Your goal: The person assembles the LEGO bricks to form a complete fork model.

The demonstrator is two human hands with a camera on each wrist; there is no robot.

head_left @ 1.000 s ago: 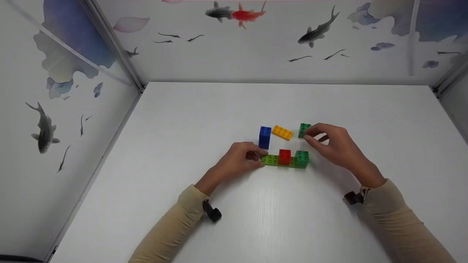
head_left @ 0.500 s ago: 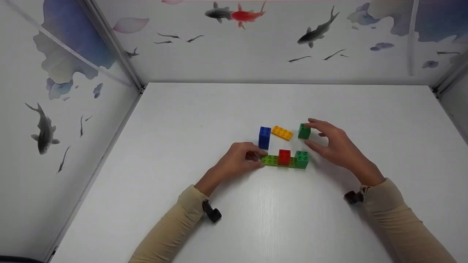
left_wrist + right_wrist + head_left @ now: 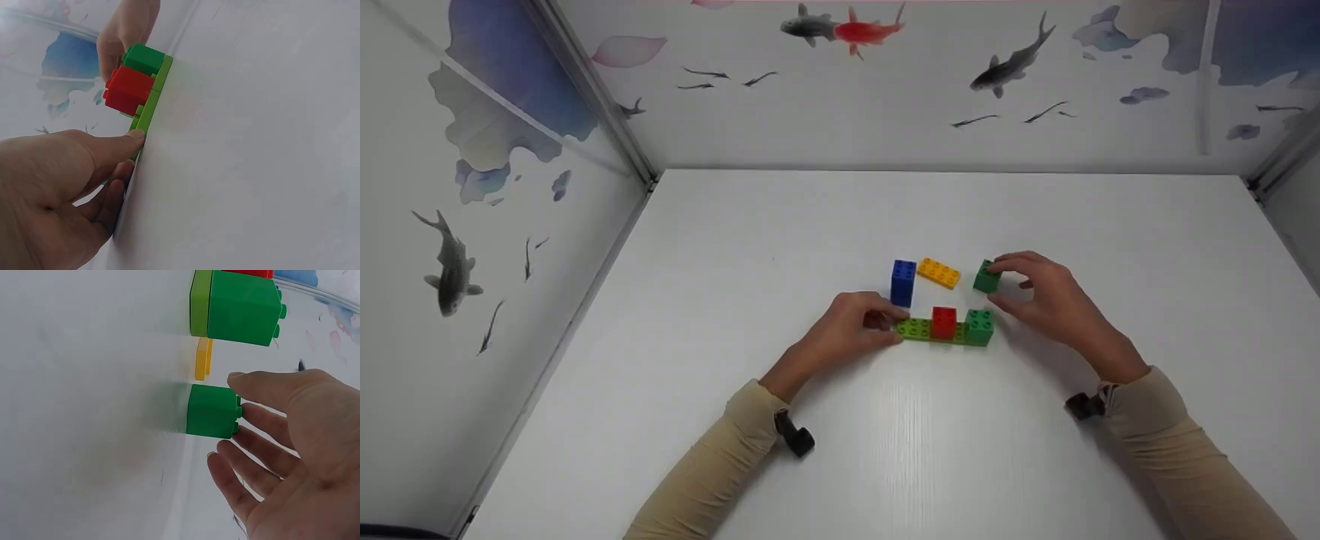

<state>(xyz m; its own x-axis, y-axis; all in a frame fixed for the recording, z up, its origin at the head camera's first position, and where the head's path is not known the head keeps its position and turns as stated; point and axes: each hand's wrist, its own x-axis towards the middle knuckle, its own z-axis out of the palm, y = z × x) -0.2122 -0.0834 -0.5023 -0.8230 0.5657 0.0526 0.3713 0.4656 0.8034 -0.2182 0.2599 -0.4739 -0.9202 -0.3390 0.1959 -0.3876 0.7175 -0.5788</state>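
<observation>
My left hand point(image 3: 851, 326) pinches the left end of a light green building plate point(image 3: 915, 328), thumb on its near side in the left wrist view point(image 3: 147, 115). On that plate stand a red brick point(image 3: 943, 322) and, at the right end, a green brick point(image 3: 979, 327). A loose green brick point(image 3: 986, 277) sits on the table behind them, studs up. My right hand point(image 3: 1046, 296) is spread at this brick's right side: the index fingertip overlaps its top, the thumb lies by its near corner. In the right wrist view the fingers reach behind the loose brick point(image 3: 211, 410).
A tall blue block point(image 3: 903, 283) stands just behind the plate's left end. Beside it a flat yellow plate point(image 3: 939, 273) lies at an angle. The white table point(image 3: 840, 450) is bounded by printed panels point(image 3: 915, 97) at the back and left.
My right hand's fingers opened wider around the loose green brick, then came in closer. The brick has turned slightly and shifted toward me. My left hand and the plate have stayed put.
</observation>
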